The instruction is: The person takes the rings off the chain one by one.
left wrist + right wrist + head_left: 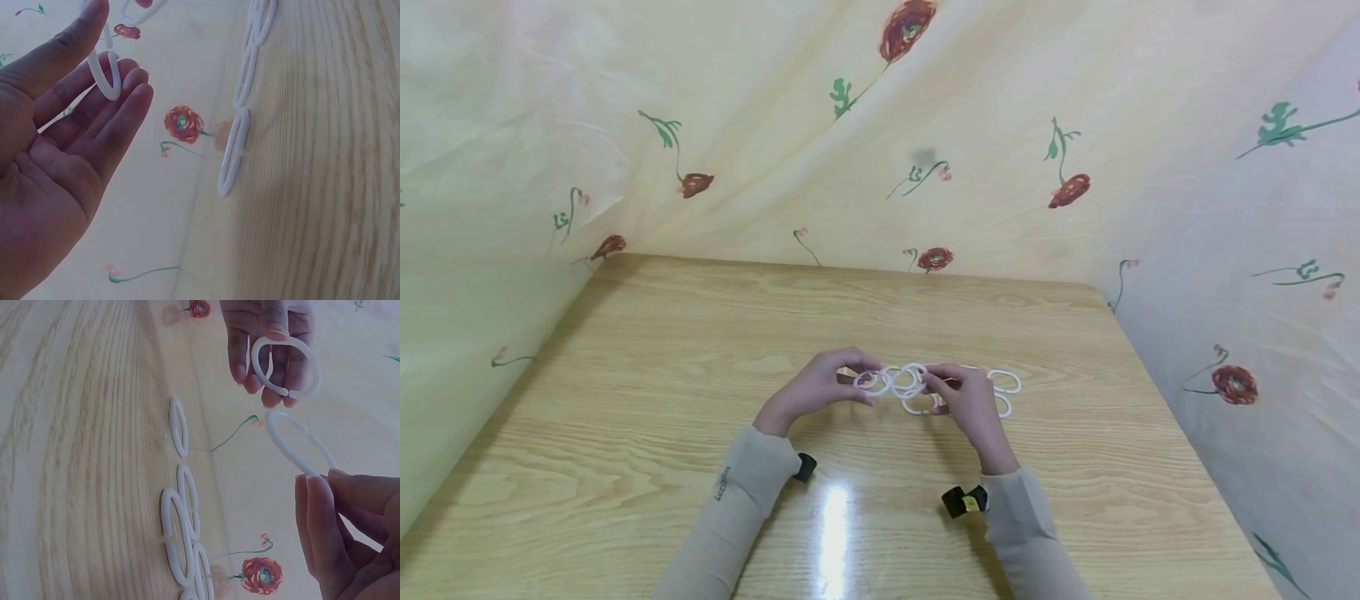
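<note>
My left hand (831, 382) pinches a white plastic curtain ring (317, 372) between thumb and fingers, its small gap facing down in the right wrist view. Opposite it, the thumb and fingertips of my right hand (966, 400) pinch a second white curtain ring (284, 447) at its lower end, tilted, with a gap on its upper side. Both rings are held up above the table. In the right wrist view a narrow space parts them; from the head they overlap other rings behind.
More white rings (167, 519) lie on the wooden table (700, 333) beneath and behind the hands, some overlapping. A cream curtain with red flowers (760, 125) hangs along the back and sides. Black wrist straps (955, 502) sit below the sleeves.
</note>
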{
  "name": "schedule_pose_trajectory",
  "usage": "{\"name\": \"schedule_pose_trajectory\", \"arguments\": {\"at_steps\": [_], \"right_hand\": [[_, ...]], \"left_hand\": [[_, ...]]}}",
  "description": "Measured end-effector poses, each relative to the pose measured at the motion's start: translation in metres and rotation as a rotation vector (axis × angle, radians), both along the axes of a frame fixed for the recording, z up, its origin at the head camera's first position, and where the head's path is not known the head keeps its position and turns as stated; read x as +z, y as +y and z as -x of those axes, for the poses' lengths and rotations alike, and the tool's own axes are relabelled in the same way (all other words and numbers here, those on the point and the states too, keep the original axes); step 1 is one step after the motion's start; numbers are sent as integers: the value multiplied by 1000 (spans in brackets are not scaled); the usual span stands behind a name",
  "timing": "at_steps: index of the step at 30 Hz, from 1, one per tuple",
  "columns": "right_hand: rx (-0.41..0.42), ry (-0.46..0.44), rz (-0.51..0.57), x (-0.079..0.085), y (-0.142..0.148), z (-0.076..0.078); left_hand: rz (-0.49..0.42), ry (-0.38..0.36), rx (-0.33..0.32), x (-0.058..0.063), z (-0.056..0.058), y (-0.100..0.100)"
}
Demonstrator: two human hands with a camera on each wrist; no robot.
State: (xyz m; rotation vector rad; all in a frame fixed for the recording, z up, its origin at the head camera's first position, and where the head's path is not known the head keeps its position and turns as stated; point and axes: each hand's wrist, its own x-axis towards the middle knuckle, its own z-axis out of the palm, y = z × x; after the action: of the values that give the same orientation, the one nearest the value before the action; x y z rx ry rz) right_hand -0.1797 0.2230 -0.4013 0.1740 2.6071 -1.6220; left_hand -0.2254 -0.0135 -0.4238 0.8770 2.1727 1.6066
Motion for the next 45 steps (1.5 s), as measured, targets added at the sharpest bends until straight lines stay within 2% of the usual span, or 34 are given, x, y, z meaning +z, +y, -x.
{"name": "schedule_pose_trajectory", "arguments": {"at_steps": [5, 14, 22, 30, 38, 45], "right_hand": [[-5, 2, 23, -2, -2, 0], [5, -34, 39, -9, -10, -1], [15, -78, -21, -16, -18, -1], [-5, -140, -23, -22, -23, 2], [7, -191, -45, -25, -22, 3], [47, -179, -92, -24, -20, 1]], "left_hand": [[64, 46, 42, 3, -1, -7], [187, 68, 88, 6, -4, -18], [258, 125, 97, 2, -4, -20], [321, 151, 106, 2, -4, -21], [341, 125, 98, -1, -2, -22], [427, 115, 102, -1, -1, -20]]}}
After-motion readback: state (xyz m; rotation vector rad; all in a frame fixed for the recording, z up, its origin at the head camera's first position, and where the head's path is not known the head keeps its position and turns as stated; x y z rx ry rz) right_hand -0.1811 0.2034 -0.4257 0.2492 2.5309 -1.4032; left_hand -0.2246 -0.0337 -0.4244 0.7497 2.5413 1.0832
